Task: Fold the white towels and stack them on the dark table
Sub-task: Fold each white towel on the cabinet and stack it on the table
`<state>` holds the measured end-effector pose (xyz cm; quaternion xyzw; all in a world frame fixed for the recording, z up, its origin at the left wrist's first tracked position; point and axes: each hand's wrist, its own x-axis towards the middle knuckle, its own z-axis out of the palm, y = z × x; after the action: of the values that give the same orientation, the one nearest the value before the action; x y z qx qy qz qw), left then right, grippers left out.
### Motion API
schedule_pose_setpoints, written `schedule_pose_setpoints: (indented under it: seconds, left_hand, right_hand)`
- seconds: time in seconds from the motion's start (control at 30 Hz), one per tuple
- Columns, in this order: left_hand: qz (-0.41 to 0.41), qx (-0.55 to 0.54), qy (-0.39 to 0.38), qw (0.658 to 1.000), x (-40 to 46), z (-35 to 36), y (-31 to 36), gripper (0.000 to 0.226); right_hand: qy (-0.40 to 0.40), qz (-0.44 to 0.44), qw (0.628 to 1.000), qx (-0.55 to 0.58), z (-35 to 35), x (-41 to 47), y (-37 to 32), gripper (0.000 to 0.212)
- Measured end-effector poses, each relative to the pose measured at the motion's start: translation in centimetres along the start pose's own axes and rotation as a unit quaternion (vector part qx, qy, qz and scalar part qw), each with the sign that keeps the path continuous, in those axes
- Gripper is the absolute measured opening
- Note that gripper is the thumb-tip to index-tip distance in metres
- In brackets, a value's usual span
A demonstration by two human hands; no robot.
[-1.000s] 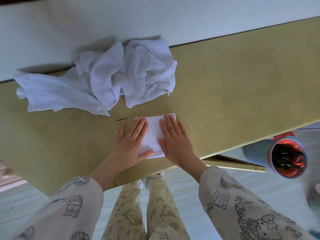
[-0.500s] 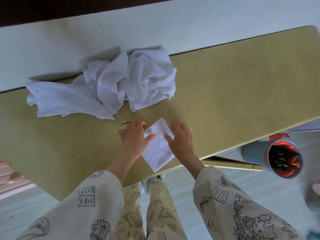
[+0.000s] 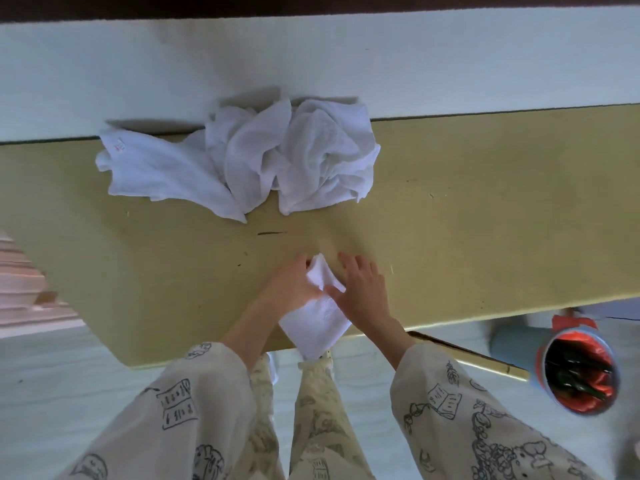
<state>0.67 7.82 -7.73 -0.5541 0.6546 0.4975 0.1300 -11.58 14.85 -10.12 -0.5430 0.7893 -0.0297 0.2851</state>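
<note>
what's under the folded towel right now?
Mostly the tabletop; the folded towel has its near corner hanging past the table edge, over the floor. Left hand and right hand cover its far half, so anything beneath there is hidden.

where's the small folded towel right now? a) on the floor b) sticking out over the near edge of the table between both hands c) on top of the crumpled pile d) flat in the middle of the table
b: the folded towel lies between the left hand and the right hand, its lower corner hanging past the near edge of the table, well apart from the crumpled pile.
</note>
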Motion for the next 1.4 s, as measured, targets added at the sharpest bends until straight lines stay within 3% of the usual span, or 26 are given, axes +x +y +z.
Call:
schedule_pose_setpoints:
  seconds: [0.07,0.1,0.2,0.27,0.33,0.5,0.6,0.7,0.87,0.97,1.2,1.4]
  left_hand:
    - [0.047,-0.049,0.003,0.998,-1.8,-0.2,-0.8,0.017]
    - [0.062,-0.073,0.017,0.995,-3.0,-0.3,-1.1,0.018]
    - [0.101,-0.101,0.097,0.985,-7.4,-1.3,-1.7,0.016]
    - [0.098,-0.106,0.167,0.975,-10.8,-2.1,-2.4,0.004]
    - [0.080,-0.125,0.245,0.958,-14.2,-2.9,-3.8,0.018]
    - [0.016,-0.170,0.394,0.903,-24.0,-4.1,-8.5,0.027]
    - [-0.024,-0.202,0.470,0.859,-30.8,-3.5,-12.1,0.029]
    - [-0.076,-0.235,0.536,0.807,-38.3,-1.0,-16.7,0.028]
    - [-0.137,-0.259,0.633,0.717,-52.2,7.0,-24.5,0.022]
    - [-0.177,-0.278,0.662,0.673,-61.2,13.2,-28.9,0.022]
    - [-0.310,-0.270,0.715,0.566,-79.7,28.2,-35.8,0.031]
    - [-0.372,-0.322,0.747,0.446,-89.8,37.5,-41.6,0.028]
  right_hand:
    - [-0.080,-0.054,0.995,0.024,-1.0,0.3,-0.1,0.073]
    - [-0.119,-0.089,0.988,0.048,-1.7,0.4,-0.5,0.074]
    - [-0.193,-0.197,0.958,0.080,-3.8,0.3,-3.1,0.054]
    - [-0.206,-0.248,0.942,0.090,-5.3,-0.6,-5.6,0.035]
    - [-0.218,-0.292,0.925,0.104,-6.6,-2.1,-8.4,0.023]
    - [-0.223,-0.412,0.880,0.075,-8.1,-7.7,-17.5,0.024]
    - [-0.241,-0.471,0.846,0.057,-7.1,-12.7,-23.2,0.013]
    - [-0.244,-0.536,0.807,0.048,-5.0,-19.4,-28.7,0.018]
    - [-0.262,-0.648,0.715,0.022,1.1,-33.9,-35.6,0.004]
    - [-0.274,-0.697,0.663,-0.002,5.2,-43.6,-38.1,0.006]
    - [-0.302,-0.753,0.585,-0.002,14.8,-64.7,-42.4,0.003]
    - [-0.353,-0.782,0.514,-0.011,22.1,-79.0,-46.5,0.010]
